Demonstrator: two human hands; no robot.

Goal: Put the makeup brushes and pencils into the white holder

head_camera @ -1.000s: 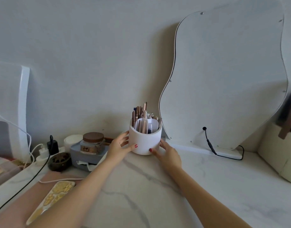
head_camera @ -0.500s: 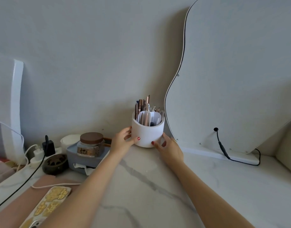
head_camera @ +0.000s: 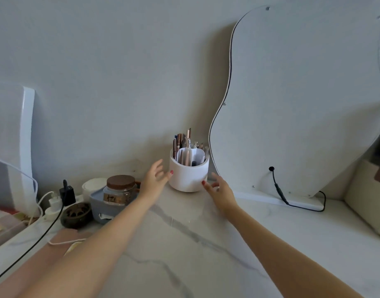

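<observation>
The white holder [head_camera: 188,177] stands upright at the back of the marble-patterned desk [head_camera: 206,244], close to the wall and just beside the curved white board [head_camera: 303,93] that leans there on its right. The makeup brushes and pencils [head_camera: 183,145] stand inside it, their ends poking up above the rim, most of them crowded toward the left and back.

Both hands flank the holder. The left hand [head_camera: 153,181] is loose, fingers spread and lifted, with only the thumb tip at the holder's left wall; whether it actually touches is hard to say. The right hand [head_camera: 219,189] is likewise unclenched, fingers fanned low beside the holder's base, a red-nailed fingertip right at its lower right edge. Neither hand grips anything.

To the left sit a glass jar [head_camera: 120,190] with a brown lid, resting on a grey tray [head_camera: 107,208], a dark round dish [head_camera: 75,215], and a black plug [head_camera: 67,193] with cables trailing across the desk.
</observation>
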